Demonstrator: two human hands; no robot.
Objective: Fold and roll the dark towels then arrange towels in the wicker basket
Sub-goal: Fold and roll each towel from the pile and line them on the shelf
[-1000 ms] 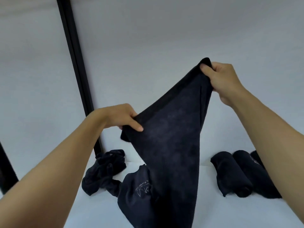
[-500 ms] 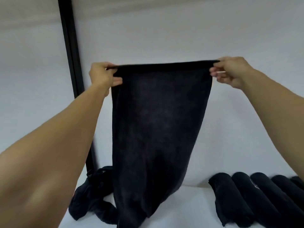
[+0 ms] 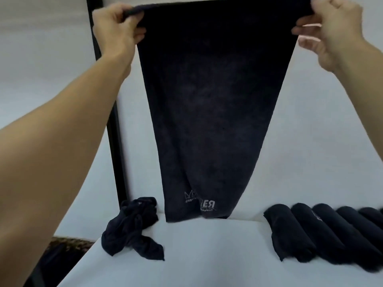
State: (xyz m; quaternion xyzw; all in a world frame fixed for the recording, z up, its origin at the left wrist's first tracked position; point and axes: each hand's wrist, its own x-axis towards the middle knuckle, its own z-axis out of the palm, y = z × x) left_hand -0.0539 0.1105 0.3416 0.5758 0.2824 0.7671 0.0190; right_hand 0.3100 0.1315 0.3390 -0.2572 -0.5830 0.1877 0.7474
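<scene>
A dark towel (image 3: 213, 112) hangs spread out in front of me, its lower hem with a pale logo just above the white table (image 3: 207, 255). My left hand (image 3: 116, 27) pinches its top left corner and my right hand (image 3: 331, 30) pinches the top right corner, both held high. A crumpled dark towel (image 3: 132, 228) lies on the table at the lower left. Several rolled dark towels (image 3: 323, 233) lie side by side at the right. A patch of wicker basket (image 3: 68, 245) shows at the lower left, below the table edge.
A black vertical post (image 3: 112, 125) stands behind the table on the left, against a pale wall. The table's left edge runs diagonally toward the bottom left.
My left hand rose from low to level with the right, stretching the towel's top edge straight. The towel now hangs flat and lifted, its hem off the table.
</scene>
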